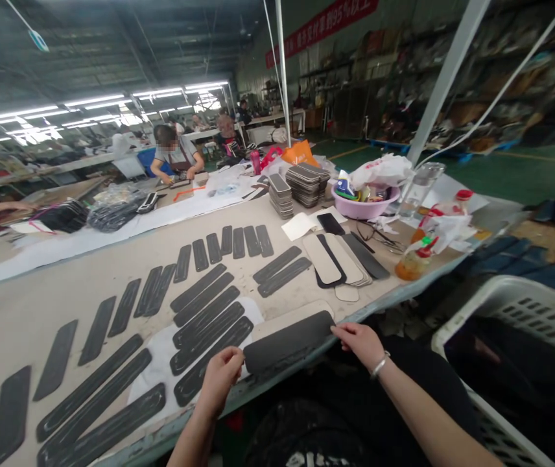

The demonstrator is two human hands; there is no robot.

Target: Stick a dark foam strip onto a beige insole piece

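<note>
A long dark grey panel (290,342) with rounded corners is stretched between my hands at the table's near edge. My left hand (224,371) pinches its left end, and my right hand (356,340) pinches the right end. Partly covered behind it lies a beige panel (277,318) of similar shape. To the left, several black strips (209,334) with shiny smears are spread over the table, some of them on a white sheet (153,370). Beyond my right hand is a pile of beige panels (348,259) beside a dark panel (367,256).
At the right edge stand a glue bottle (416,259) and a clear jar (421,188). Behind are a pink basin (365,204), scissors (389,241), a phone (330,224) and stacked panels (307,183). A white crate (515,305) stands at my right. A co-worker (175,155) sits across the table.
</note>
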